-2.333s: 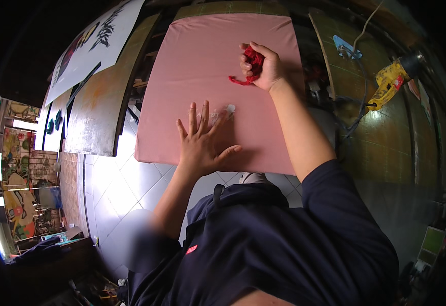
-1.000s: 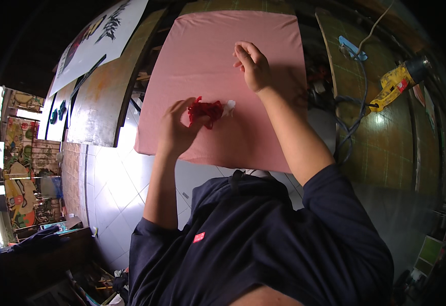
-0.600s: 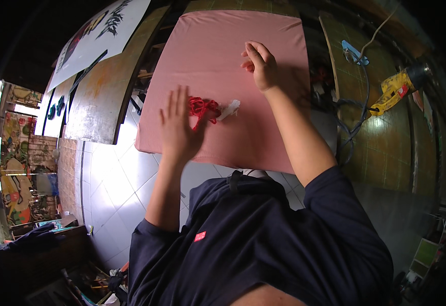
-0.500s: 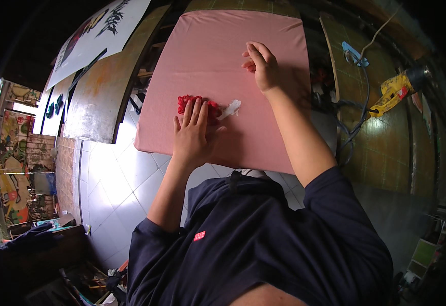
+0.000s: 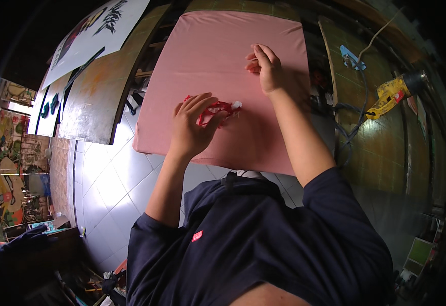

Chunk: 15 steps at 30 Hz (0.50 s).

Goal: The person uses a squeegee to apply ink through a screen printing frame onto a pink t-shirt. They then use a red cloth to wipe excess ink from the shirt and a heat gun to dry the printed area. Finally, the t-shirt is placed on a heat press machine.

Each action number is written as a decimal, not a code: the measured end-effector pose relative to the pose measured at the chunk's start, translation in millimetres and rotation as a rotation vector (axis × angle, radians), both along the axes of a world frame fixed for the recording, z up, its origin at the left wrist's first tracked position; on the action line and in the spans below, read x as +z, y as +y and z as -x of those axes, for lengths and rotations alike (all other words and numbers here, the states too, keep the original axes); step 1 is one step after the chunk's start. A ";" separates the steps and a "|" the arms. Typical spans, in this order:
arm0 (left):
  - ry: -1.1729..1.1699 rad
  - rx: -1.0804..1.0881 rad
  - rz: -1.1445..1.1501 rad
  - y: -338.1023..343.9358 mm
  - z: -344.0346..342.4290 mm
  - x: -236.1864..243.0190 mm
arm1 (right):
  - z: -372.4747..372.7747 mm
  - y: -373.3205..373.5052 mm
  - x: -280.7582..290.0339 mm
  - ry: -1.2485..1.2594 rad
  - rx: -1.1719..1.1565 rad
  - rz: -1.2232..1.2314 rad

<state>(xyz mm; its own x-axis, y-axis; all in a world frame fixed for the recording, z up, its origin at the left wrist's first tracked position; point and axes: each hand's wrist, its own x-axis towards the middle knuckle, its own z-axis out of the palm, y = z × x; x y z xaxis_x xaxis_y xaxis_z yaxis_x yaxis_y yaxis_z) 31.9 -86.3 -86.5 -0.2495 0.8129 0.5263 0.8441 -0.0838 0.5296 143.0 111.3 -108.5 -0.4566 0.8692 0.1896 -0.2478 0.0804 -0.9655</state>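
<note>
A pink cloth [image 5: 218, 56], stretched smooth over a flat board or table, lies in front of me. On its near part is a tangle of thin red strips [image 5: 218, 108], with gaps showing the pink below. A small white piece [image 5: 237, 106] touches its right end; whether this is paper or paste I cannot tell. My left hand [image 5: 191, 122] arches over the left side of the red tangle, fingers bent and thumb apart, hiding part of it. Farther off to the right, my right hand [image 5: 266, 66] is held over the cloth with loosely curled fingers and nothing visible in it.
On the right bench [image 5: 381, 143] lies a yellow heat gun [image 5: 388, 97] with a dark cable [image 5: 353, 132], near a light-blue piece [image 5: 353, 57]. At left, a printed white sheet [image 5: 93, 38] covers part of another board [image 5: 93, 107]. Pale floor tiles [image 5: 106, 178] show below.
My left hand has gone from flat on the red tangle to arched above it. The red strips now reach farther right, over part of the white piece. My right hand has barely shifted.
</note>
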 end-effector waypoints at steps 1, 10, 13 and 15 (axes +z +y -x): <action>0.041 0.000 0.003 -0.9 1.2 -2.9 | -0.3 0.6 0.0 0.001 0.006 -0.002; 0.171 0.001 0.099 7.0 -4.7 -21.2 | 1.6 0.1 2.1 0.062 -0.023 0.051; 0.260 0.077 0.220 8.8 -22.4 -7.7 | 0.8 1.6 0.1 0.052 -0.023 0.064; 0.354 0.109 0.318 3.5 -36.3 -6.8 | 0.0 2.1 -0.1 0.026 -0.010 0.047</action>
